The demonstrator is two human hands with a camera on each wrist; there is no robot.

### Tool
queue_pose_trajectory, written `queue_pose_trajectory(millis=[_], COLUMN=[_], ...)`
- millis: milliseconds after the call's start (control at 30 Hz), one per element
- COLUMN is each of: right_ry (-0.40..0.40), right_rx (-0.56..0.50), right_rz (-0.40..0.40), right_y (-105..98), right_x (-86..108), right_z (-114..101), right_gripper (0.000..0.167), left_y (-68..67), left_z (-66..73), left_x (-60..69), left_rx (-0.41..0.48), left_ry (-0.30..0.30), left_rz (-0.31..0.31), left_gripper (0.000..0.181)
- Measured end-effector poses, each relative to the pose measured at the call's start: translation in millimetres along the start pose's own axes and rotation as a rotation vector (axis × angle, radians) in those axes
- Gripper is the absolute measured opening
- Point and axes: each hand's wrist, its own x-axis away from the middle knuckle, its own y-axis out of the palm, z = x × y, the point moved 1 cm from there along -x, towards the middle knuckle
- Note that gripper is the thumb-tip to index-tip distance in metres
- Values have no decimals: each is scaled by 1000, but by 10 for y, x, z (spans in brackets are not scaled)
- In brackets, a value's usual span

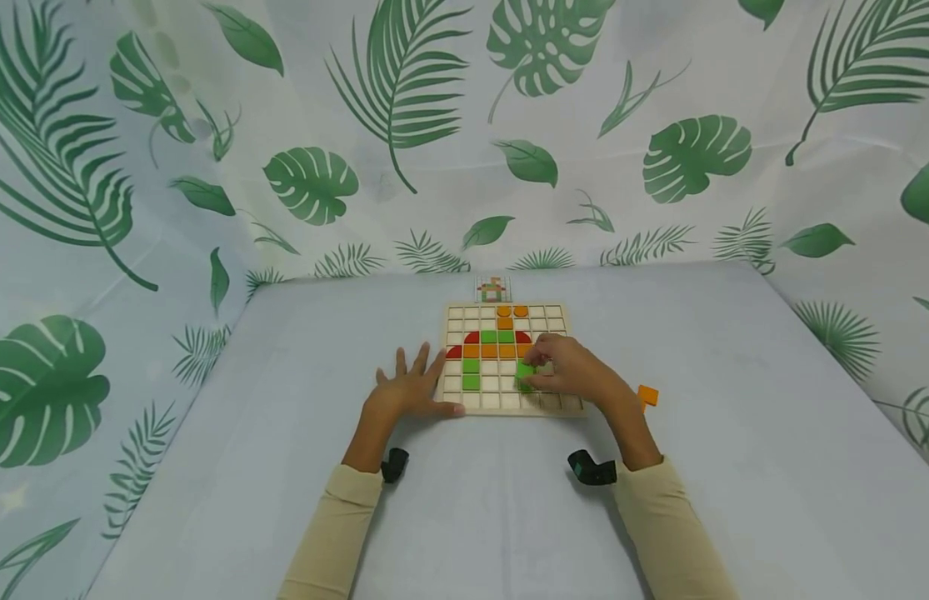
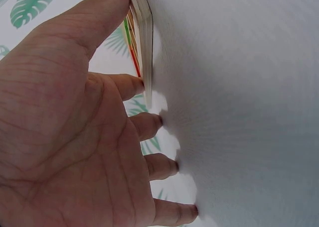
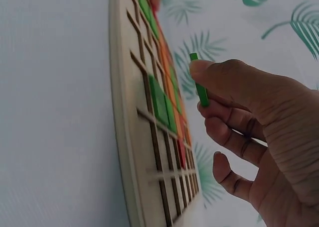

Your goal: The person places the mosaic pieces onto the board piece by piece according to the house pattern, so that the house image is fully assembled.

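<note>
A wooden grid board (image 1: 501,402) lies on the table with coloured tiles set in its cells. Red pieces (image 1: 472,337), a row of orange squares (image 1: 488,352) and green squares (image 1: 471,382) fill some of them. My right hand (image 1: 572,367) pinches a thin green square tile (image 3: 201,90) between thumb and fingertips, just above the board's right part. Below it, two green tiles (image 3: 162,105) sit in neighbouring cells. My left hand (image 1: 407,392) is spread at the board's left side, thumb at the near left corner and index finger touching the edge.
Behind the board lies a small pattern card (image 1: 493,289). Loose orange tiles (image 1: 647,396) are on the table right of my right wrist, partly hidden by the forearm. A leaf-print cloth (image 1: 464,167) hangs behind the table and at the sides.
</note>
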Motion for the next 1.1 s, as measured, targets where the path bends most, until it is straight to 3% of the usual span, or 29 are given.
queue_pose_trajectory(millis=[267,600,1100], right_ry=[-104,-158,-176], right_rx=[49,99,159], right_rz=[-47,-94,-105], right_y=[213,489,551], right_x=[-171,-266,-290], right_z=[-246,-377,-460], right_gripper=[21,22,25], left_y=[-11,-10,-14], left_z=[-6,-17,-8], left_x=[-3,-7,2], left_rx=[-3,-10,-14], left_ry=[3,13,9], left_rz=[-5,-17,-9], left_gripper=[104,105,107])
